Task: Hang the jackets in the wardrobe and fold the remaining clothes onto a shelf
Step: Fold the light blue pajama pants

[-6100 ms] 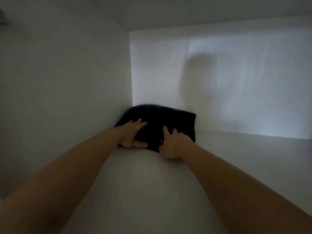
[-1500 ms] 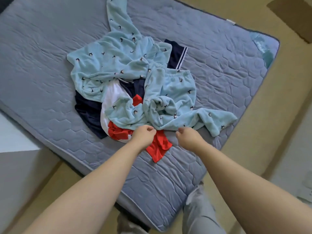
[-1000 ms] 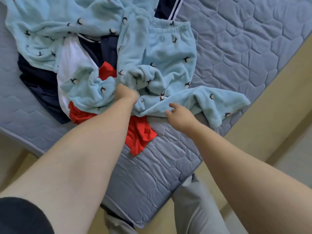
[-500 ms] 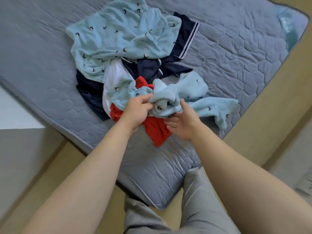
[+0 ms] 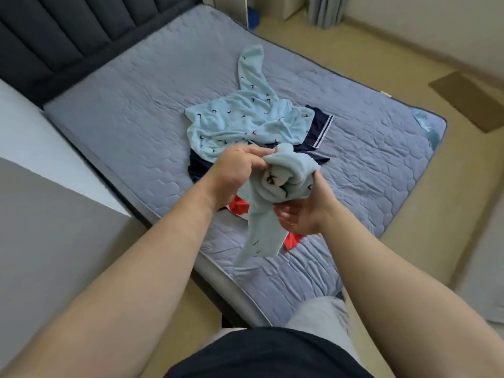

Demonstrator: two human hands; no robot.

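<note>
Head view, the only view. No readable brand, label or writing anywhere; a small white tag sits on the far mattress edge, too small to read.

Both hands are raised above the bed holding one light blue fleece garment with small dark bird-like prints. It is bunched into a wad between the hands, and one end hangs down toward the mattress. Which kind of garment it is cannot be told from this bundle. The left hand is closed on the top of the bunch, fingers pinching the fabric. The right hand is palm up under the bunch, fingers curled around the cloth from below.

The rest of the clothes lie in a pile on the grey quilted mattress, about mid-bed. A second light blue printed garment is on top, spread out, with one sleeve or leg stretched toward the far side. A dark navy piece with white stripe trim pokes out at its right. Another navy piece shows behind the left hand. A red garment lies under the held bundle, partly hidden by it.

Dark padded headboard at upper left. Flat brown cardboard on the tan floor at right. The person's grey trousers and dark top show at the bottom edge.
</note>
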